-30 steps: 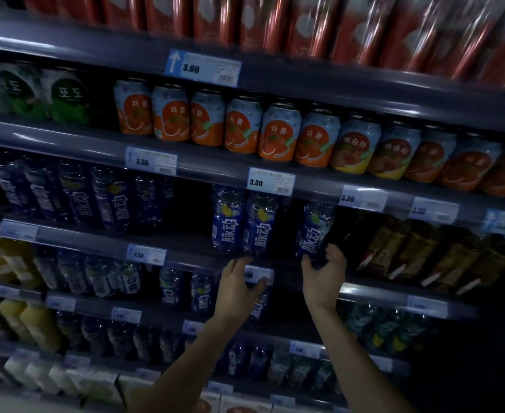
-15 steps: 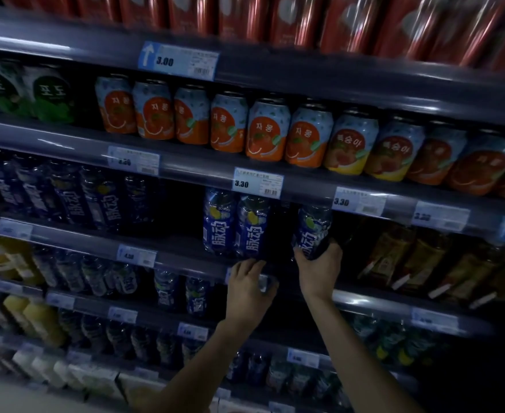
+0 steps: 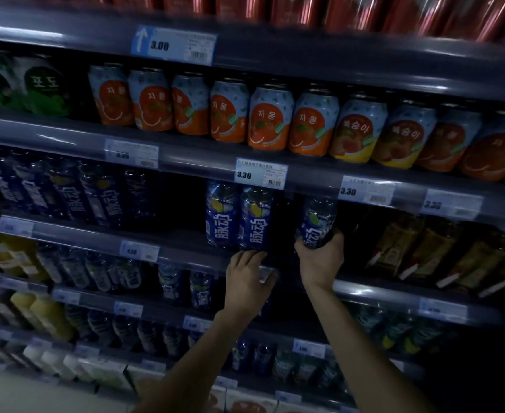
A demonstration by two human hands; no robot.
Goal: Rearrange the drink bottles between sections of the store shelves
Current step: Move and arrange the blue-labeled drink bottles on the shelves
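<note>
At the shelf edge [image 3: 185, 259], right hand [image 3: 320, 260] grips a blue bottle [image 3: 317, 223].

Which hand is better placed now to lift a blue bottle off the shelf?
The right hand: it already grips the base of the tilted blue bottle. The left hand only rests at the shelf edge below the two standing bottles.

Both arms reach up — right hand [image 3: 320, 257] curled closed, left hand [image 3: 248, 278] loosely bent.
</note>
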